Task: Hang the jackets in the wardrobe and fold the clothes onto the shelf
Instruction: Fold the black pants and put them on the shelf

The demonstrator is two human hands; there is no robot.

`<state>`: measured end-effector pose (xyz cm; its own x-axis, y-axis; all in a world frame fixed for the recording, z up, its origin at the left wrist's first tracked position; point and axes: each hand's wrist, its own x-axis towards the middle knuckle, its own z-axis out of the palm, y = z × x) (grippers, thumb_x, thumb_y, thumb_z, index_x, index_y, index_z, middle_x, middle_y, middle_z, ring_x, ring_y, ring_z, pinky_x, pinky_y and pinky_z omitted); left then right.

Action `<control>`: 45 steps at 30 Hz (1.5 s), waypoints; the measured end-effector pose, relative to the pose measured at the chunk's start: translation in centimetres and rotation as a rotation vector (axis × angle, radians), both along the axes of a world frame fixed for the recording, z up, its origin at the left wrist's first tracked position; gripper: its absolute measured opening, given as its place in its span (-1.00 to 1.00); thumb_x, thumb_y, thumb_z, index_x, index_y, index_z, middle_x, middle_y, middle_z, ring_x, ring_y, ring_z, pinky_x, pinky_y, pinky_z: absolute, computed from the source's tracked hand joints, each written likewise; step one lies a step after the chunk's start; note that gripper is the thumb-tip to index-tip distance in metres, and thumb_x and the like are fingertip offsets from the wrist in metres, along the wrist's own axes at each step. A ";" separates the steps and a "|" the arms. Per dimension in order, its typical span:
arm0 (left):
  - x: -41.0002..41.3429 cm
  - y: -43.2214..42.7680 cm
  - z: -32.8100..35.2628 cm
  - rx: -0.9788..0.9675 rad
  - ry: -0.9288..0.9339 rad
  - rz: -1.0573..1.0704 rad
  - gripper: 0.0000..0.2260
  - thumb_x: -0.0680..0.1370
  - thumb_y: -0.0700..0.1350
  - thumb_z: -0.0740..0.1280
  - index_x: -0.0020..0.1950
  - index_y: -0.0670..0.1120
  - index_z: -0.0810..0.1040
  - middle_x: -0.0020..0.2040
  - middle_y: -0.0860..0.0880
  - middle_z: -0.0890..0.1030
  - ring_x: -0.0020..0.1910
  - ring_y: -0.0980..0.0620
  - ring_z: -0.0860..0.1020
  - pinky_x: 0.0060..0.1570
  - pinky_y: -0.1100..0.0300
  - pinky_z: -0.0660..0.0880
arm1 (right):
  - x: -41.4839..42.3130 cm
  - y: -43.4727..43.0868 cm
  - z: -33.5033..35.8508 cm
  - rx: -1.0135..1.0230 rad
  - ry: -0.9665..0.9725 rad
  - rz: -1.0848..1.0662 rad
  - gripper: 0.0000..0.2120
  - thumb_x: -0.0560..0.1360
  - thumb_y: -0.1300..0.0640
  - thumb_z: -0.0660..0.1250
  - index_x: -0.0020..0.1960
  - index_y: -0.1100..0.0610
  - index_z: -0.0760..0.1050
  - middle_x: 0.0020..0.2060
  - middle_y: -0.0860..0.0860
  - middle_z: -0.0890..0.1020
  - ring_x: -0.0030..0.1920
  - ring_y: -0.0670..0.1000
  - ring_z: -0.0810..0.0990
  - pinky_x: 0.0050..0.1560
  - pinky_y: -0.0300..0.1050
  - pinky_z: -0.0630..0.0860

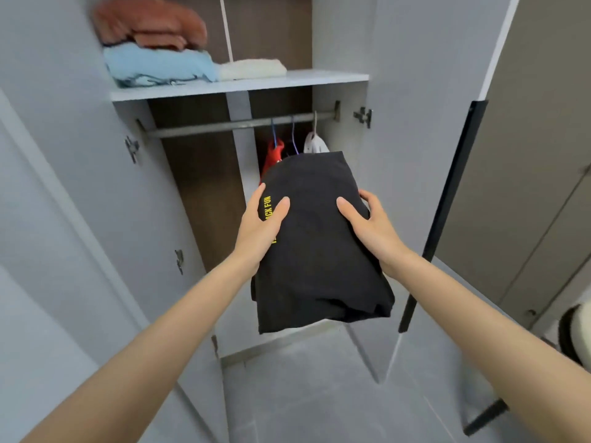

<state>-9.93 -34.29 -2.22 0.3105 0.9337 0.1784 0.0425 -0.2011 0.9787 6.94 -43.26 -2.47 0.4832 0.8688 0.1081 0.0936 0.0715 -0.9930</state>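
Now: black garment [319,251] held before wardrobe [339,36]

Fingers [260,190] of the left hand [260,225] and right hand [367,227] curl round the folded garment's side edges, thumbs pressing on top. It hangs in the air at frame centre, below the shelf [243,87]. Upper left, orange, blue and white folds [160,67] lie on that shelf. Red and white jackets [271,155] hang from the rail [224,126].

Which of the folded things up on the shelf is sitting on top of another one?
The rust-orange one. It lies on the light blue one; the cream one lies alone on the shelf, right of them.
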 end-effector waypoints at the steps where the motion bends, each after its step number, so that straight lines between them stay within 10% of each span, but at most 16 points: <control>1: 0.1 1.2 1.5 0.027 -0.015 0.015 -0.46 0.55 0.09 0.33 0.50 0.13 0.23 0.39 0.10 0.40 0.28 0.11 0.44 0.21 0.21 0.42 | 0.2 1.4 1.5 0.022 -0.009 0.009 -0.49 0.50 -0.17 0.33 0.37 -0.09 0.29 0.24 -0.11 0.51 0.12 -0.10 0.59 0.04 -0.19 0.56; 13: 8.7 19.9 16.6 0.129 -0.139 0.007 -0.42 0.53 0.11 0.35 0.50 0.09 0.24 0.39 0.03 0.42 0.31 0.01 0.45 0.31 0.03 0.43 | 9.5 19.9 17.0 0.136 -0.083 0.024 -0.49 0.42 -0.23 0.39 0.30 -0.13 0.37 0.01 -0.20 0.57 -0.08 -0.14 0.63 -0.37 -0.29 0.51; 20: 16.7 30.8 24.2 0.184 -0.212 0.026 -0.44 0.53 0.10 0.37 0.48 0.13 0.25 0.27 0.09 0.41 0.03 0.15 0.49 -0.22 0.35 0.44 | 17.6 31.6 25.1 0.203 -0.157 0.010 -0.40 0.46 -0.21 0.37 0.41 -0.03 0.31 0.00 -0.17 0.49 -0.10 -0.15 0.56 -0.35 -0.25 0.45; 23: 20.1 35.3 26.5 0.182 -0.228 0.010 -0.42 0.53 0.08 0.37 0.49 0.11 0.23 0.34 0.04 0.42 0.10 0.07 0.50 -0.10 0.26 0.47 | 20.9 35.8 27.8 0.202 -0.190 0.005 -0.39 0.46 -0.20 0.37 0.43 -0.02 0.30 -0.02 -0.16 0.47 -0.13 -0.16 0.53 -0.35 -0.24 0.44; 29: 26.1 43.8 28.8 0.148 -0.267 -0.001 -0.43 0.54 0.01 0.38 0.50 0.09 0.24 0.42 0.00 0.38 0.30 -0.05 0.45 0.29 0.01 0.44 | 26.6 43.8 30.8 0.208 -0.252 -0.036 -0.39 0.44 -0.16 0.42 0.40 0.00 0.35 0.23 -0.04 0.48 0.09 0.02 0.54 -0.04 -0.09 0.49; 45: 36.0 62.4 23.8 0.119 0.040 0.054 -0.51 0.67 -0.11 0.11 0.57 0.04 0.04 0.52 -0.13 0.21 0.43 -0.13 0.29 0.41 -0.01 0.26 | 35.5 63.4 27.6 -0.085 -0.749 -0.283 -0.41 0.50 -0.07 0.38 0.45 0.03 0.27 0.36 0.11 0.42 0.35 0.16 0.39 0.33 0.02 0.38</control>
